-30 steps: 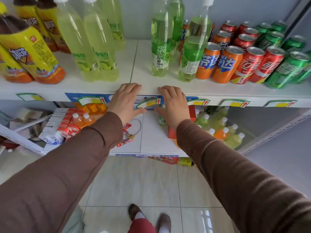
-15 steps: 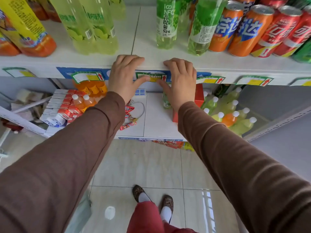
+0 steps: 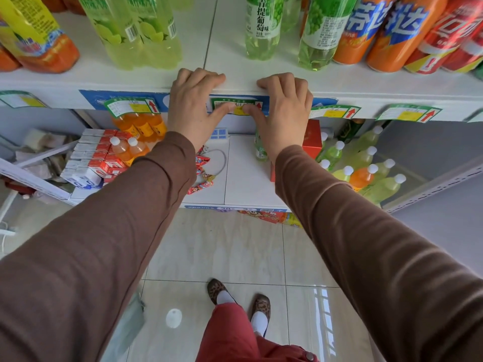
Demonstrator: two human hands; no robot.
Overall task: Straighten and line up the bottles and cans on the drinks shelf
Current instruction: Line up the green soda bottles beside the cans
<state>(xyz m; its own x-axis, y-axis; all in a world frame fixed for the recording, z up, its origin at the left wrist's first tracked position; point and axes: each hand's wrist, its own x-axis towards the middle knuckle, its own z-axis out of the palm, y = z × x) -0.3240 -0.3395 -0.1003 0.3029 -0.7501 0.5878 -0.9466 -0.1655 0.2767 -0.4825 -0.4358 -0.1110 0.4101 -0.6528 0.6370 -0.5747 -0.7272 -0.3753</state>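
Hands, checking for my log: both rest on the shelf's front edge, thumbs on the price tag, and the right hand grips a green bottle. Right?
Not quite. The head view shows the right hand holding no bottle; like the left hand, it rests on the shelf edge, thumb on the price tag. The green bottle stands untouched behind.

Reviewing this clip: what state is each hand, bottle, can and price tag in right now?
Left hand: fingers on white shelf edge, thumb pressing green-bordered price tag.
Right hand: likewise.
Pale green grape bottle: upright, untouched.
Orange soda cans: standing together, untouched.
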